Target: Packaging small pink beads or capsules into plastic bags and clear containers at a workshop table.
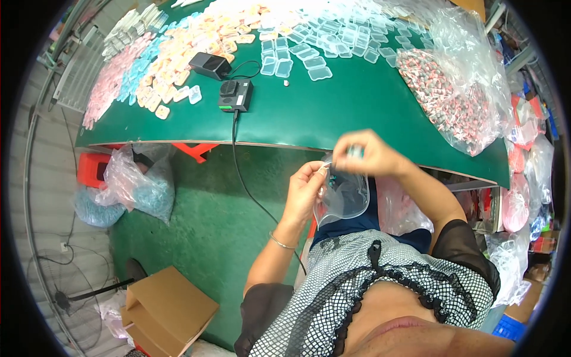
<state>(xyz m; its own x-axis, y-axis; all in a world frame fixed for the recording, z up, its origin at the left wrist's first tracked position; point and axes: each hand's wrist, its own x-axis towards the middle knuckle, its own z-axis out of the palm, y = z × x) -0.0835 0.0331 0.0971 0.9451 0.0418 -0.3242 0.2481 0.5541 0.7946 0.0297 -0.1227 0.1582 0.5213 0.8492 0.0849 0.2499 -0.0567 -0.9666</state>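
Fingers of the left hand [302, 189] pinched on a small pale piece [323, 168]. Right hand [367, 153] just beside it, fingers curled, small teal piece [355, 151] showing at them; blurred, can't tell if gripped. Clear plastic holder [351, 202] under both hands, over the lap; bag or tub, can't tell. Green table [297, 122] ahead: black speaker-like box [236, 96] with cable, clear bluish cases [320, 68] behind, orange-and-white cases [162, 112] left, bag of red-and-grey bits [443, 98] right. Floor: bagged teal bits [156, 193] and open carton [178, 303], left.
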